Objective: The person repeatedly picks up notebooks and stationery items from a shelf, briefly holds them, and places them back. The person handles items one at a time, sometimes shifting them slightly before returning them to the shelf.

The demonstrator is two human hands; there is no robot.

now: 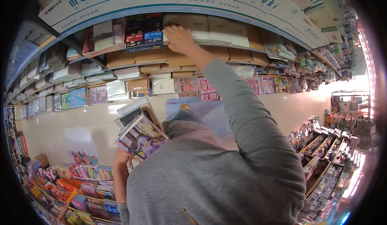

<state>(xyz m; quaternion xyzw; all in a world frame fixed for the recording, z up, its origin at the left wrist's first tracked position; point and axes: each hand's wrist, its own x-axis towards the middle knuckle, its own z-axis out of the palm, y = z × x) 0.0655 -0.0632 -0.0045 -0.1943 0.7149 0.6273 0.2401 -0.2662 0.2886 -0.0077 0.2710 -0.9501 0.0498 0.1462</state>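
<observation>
My left hand [123,156] grips a stack of notebooks [142,137] from below, held at my left side. The uppermost has an illustrated cover with a pale-haired figure; clear-wrapped and dark ones lie beneath it. My right hand [178,37] reaches up to a shelf, its fingertips at the left edge of a row of white notebooks [199,28]. Whether they pinch anything cannot be told. Left of this hand stand dark blue boxed items [144,37] with red and blue labels. Farther left is a pink box [104,51] holding books.
Brown kraft notebooks [151,56] fill the shelf below. Along the floor lie packaged goods, including clear packs with pink contents [187,87] and a NARUTO item [98,95]. A blue floor mat [214,113] lies below the shelves. Display bins [87,194] stand lower left, and racks [323,161] at right.
</observation>
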